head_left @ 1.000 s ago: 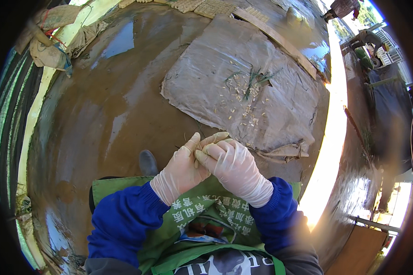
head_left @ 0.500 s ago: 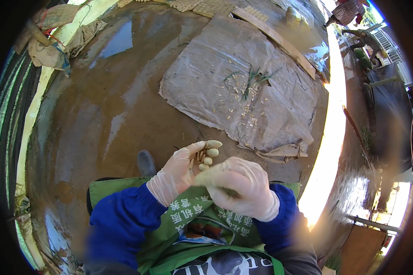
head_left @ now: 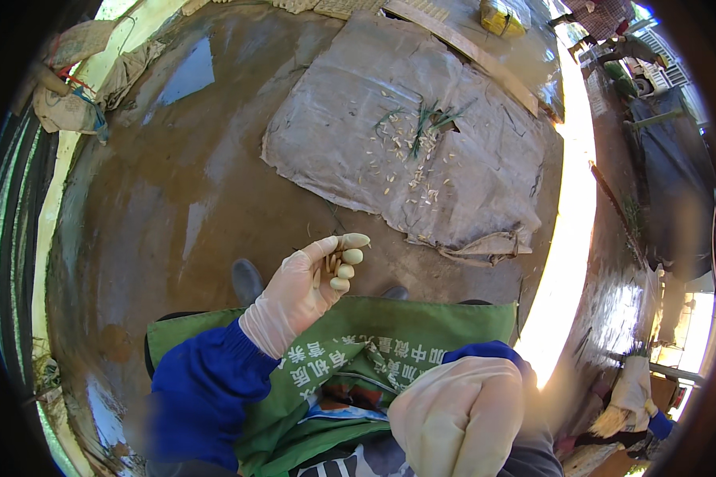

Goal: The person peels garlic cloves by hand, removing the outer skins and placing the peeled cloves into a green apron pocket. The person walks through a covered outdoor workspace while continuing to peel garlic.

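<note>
The hands had parted: the right hand [head_left: 461,413] had drawn back over the apron [head_left: 429,318], fingers folded, its grip impossible to tell. That left the left hand [head_left: 294,290] alone curled round small brown bits [head_left: 330,265]. Pale bits [head_left: 429,146] lay on the sheet [head_left: 326,143]; the yellow bag's [head_left: 503,20] contents didn't show.

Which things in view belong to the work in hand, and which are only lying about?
Seemingly in use:
small brown pieces in the curled left hand.

Seemingly lying about:
grey sheet;
pale pieces (possibly related) and green leaves on it;
wooden plank.
</note>
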Available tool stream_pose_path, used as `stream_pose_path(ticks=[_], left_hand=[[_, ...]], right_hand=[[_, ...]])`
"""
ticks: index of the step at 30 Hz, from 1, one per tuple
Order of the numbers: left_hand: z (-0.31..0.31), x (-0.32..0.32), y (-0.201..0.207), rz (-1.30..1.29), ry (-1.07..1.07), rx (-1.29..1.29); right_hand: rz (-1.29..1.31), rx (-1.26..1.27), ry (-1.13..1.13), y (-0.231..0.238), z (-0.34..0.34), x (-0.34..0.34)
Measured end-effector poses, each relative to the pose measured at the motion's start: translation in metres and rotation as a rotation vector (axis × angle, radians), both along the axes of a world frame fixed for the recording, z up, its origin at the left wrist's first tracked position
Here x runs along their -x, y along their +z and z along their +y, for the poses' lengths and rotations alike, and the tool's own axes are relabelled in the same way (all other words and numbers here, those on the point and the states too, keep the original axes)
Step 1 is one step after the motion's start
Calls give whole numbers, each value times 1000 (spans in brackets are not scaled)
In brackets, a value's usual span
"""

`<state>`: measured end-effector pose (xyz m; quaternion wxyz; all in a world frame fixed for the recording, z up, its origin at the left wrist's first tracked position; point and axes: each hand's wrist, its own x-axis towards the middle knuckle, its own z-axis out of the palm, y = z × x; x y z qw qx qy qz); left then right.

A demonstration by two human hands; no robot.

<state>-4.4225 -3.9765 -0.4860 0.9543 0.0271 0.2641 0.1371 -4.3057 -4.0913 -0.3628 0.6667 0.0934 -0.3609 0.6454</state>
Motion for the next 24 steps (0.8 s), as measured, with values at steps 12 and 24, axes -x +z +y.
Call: stream_pose_path(ticks=[12, 24], left_hand=[[0, 1, -3, 12, 3, -20], [0, 2, -2, -2, -11, -64]], right_hand=[[-128, -80, -63, -4, 7, 0], [-122, -153, -14, -10, 7, 2]])
